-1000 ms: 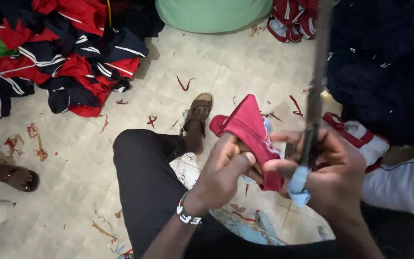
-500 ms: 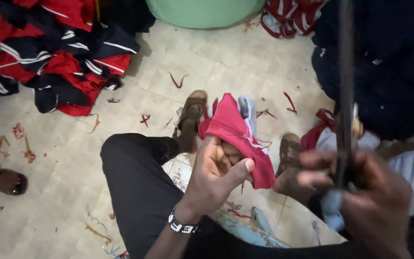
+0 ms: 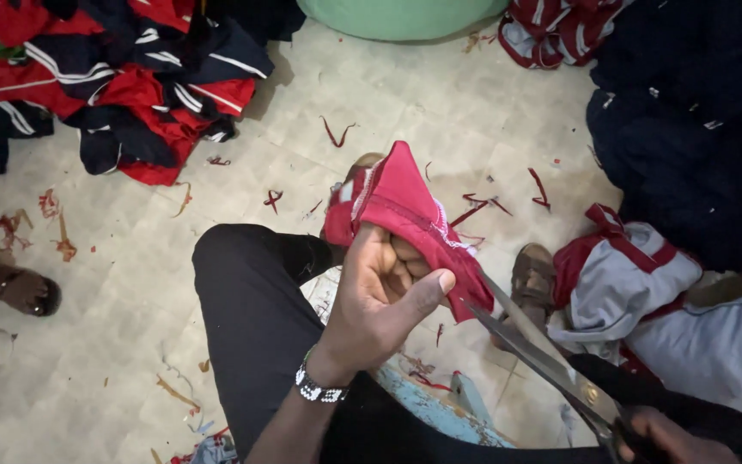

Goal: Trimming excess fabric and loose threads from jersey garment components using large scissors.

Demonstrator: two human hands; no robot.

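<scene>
Above the black-trousered knee, the left hand [image 3: 386, 296] holds the red cloth [image 3: 405, 219] bunched in curled fingers, its long edge running down-right to where the open scissors [image 3: 536, 354], gripped by the right hand [image 3: 676, 440] at near right, touch its lower corner.

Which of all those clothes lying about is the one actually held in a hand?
The small red fabric piece, gripped in the left hand over the knee. The red-and-navy pile and the grey-and-red garment lie untouched on the floor.
</scene>
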